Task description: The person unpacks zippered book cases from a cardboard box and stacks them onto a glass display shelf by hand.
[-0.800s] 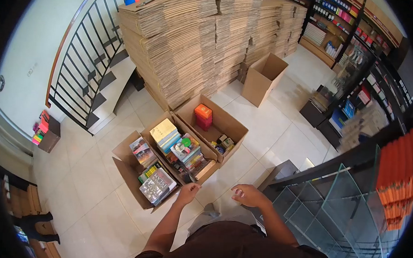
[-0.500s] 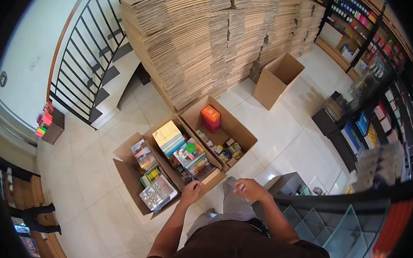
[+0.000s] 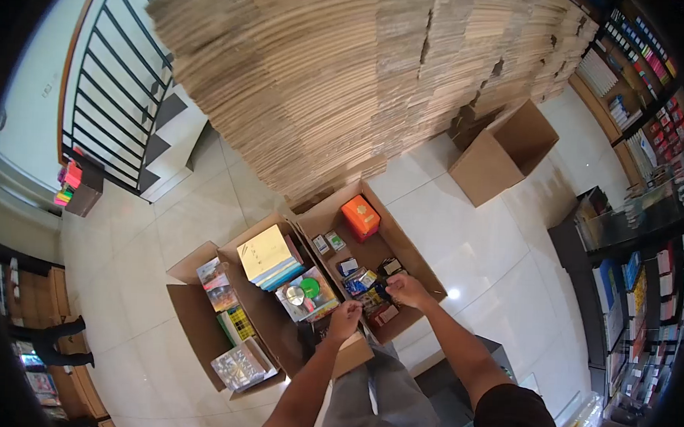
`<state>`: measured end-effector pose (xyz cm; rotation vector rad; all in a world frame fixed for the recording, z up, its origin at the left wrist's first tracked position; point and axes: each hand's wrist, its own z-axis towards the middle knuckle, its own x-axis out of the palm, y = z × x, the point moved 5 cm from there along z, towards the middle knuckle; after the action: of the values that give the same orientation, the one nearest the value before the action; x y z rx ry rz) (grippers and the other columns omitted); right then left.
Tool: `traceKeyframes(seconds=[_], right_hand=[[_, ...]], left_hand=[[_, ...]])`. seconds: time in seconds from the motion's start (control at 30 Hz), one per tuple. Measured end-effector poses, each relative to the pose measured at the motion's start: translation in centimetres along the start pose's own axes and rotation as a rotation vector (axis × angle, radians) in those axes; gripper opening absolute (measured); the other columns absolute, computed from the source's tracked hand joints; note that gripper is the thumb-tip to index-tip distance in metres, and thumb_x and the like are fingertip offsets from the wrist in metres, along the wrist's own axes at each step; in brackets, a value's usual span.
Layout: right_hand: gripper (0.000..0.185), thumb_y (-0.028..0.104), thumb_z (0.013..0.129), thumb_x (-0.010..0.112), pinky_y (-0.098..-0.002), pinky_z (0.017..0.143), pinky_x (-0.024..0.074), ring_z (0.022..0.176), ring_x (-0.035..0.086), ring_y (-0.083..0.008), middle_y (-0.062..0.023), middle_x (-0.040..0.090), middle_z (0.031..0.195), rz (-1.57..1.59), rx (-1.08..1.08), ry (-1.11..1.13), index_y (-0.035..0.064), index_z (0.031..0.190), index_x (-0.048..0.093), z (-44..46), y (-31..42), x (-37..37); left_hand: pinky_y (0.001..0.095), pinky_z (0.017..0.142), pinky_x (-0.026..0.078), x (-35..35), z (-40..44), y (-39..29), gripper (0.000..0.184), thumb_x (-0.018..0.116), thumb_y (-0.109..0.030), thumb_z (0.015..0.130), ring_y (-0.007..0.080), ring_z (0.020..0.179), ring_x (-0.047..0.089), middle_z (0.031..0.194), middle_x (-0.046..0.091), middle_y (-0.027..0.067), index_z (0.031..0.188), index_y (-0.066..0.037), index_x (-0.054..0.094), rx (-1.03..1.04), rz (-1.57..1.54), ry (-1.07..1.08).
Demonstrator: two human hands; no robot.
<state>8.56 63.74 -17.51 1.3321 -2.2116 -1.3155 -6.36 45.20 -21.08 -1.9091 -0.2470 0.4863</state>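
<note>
The right hand (image 3: 407, 291) seems reaching into the open brown cardboard box (image 3: 406, 251), left hand (image 3: 345, 320) at its edge, fingers curled, grasp unclear; small colourful packets (image 3: 363, 281) inside need careful fingertips.

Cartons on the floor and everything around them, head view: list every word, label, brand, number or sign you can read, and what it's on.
No text reads reliably.
Grey-covered book: lettering, too blurred.
Yellow book: dark marks, too small.
Orange pack: pale mark, no readable word.
Small packs near the hands: printing too small.
Shelf goods: too small.
Wall marks: too faint.
</note>
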Motion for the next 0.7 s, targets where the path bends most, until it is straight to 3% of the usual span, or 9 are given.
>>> traceKeyframes(seconds=[0.07, 0.2, 0.3, 0.37, 0.47, 0.6, 0.7], right_hand=[[0.041, 0.019, 0.088, 0.072, -0.0267, 0.062, 0.0525, 0.074, 0.061, -0.0136, -0.0065, 0.061, 0.09, 0.192, 0.082, -0.02, 0.0004, 0.12, 0.055, 5.8, -3.2, 0.6], [0.054, 0.024, 0.086, 0.075, -0.0318, 0.064, 0.0533, 0.079, 0.06, -0.0158, -0.0077, 0.062, 0.096, 0.388, 0.144, -0.15, 0.0, 0.127, 0.049, 17.3, -9.6, 2.1], [0.059, 0.023, 0.086, 0.075, -0.0347, 0.073, 0.0547, 0.089, 0.061, -0.0179, -0.0092, 0.061, 0.104, 0.459, 0.182, -0.236, -0.0004, 0.131, 0.046, 24.1, -11.5, 3.1], [0.057, 0.021, 0.086, 0.075, -0.035, 0.081, 0.0551, 0.091, 0.06, -0.0172, -0.0089, 0.059, 0.104, 0.58, 0.242, -0.311, -0.0001, 0.13, 0.046, 27.7, -12.4, 3.6], [0.064, 0.023, 0.085, 0.075, -0.0414, 0.095, 0.0507, 0.11, 0.055, -0.0223, -0.0132, 0.053, 0.126, 0.576, 0.322, -0.418, 0.0003, 0.135, 0.043, 32.2, -13.1, 3.5], [0.075, 0.029, 0.082, 0.076, -0.0449, 0.103, 0.0446, 0.129, 0.04, -0.0265, -0.013, 0.039, 0.144, 0.747, 0.403, -0.454, 0.0016, 0.14, 0.037, 36.0, -14.2, 4.4], [0.076, 0.033, 0.082, 0.077, -0.0429, 0.099, 0.0457, 0.128, 0.041, -0.027, -0.0121, 0.039, 0.144, 0.814, 0.496, -0.475, 0.0031, 0.14, 0.039, 37.5, -14.9, 5.2]], left_hand=[[0.0347, 0.074, 0.053, 0.7, 3.3, 0.1, 0.02, 0.064, -0.013, 0.089, 0.0236, 0.084, 0.069, 0.089, 0.069, 0.0121, 0.106, -0.002, 0.063, 0.081, 0.05, -0.026], [0.0412, 0.075, 0.053, 2.4, 7.5, 2.9, 0.02, 0.065, -0.006, 0.081, 0.0305, 0.085, 0.067, 0.094, 0.069, 0.0114, 0.101, -0.006, 0.064, 0.225, 0.307, 0.04], [0.0419, 0.082, 0.049, 3.8, 8.3, 7.0, 0.018, 0.066, -0.01, 0.081, 0.0262, 0.089, 0.066, 0.094, 0.069, 0.0073, 0.098, -0.01, 0.065, 0.412, 0.539, 0.046], [0.0414, 0.086, 0.046, 4.6, 7.7, 9.0, 0.016, 0.067, -0.013, 0.081, 0.0259, 0.089, 0.065, 0.09, 0.069, 0.0057, 0.097, -0.013, 0.066, 0.379, 0.604, 0.042], [0.04, 0.087, 0.043, 5.2, 7.5, 9.1, 0.013, 0.066, -0.016, 0.08, 0.023, 0.089, 0.064, 0.087, 0.067, 0.0031, 0.094, -0.015, 0.065, 0.401, 0.644, -0.004], [0.0381, 0.082, 0.041, 5.5, 7.6, 10.1, 0.011, 0.067, -0.017, 0.078, 0.02, 0.084, 0.062, 0.084, 0.066, 0.0009, 0.089, -0.017, 0.064, 0.41, 0.658, -0.035], [0.0368, 0.082, 0.041, 5.7, 7.5, 10.2, 0.011, 0.068, -0.018, 0.077, 0.0189, 0.08, 0.06, 0.082, 0.065, -0.0002, 0.088, -0.017, 0.064, 0.443, 0.729, -0.004]])
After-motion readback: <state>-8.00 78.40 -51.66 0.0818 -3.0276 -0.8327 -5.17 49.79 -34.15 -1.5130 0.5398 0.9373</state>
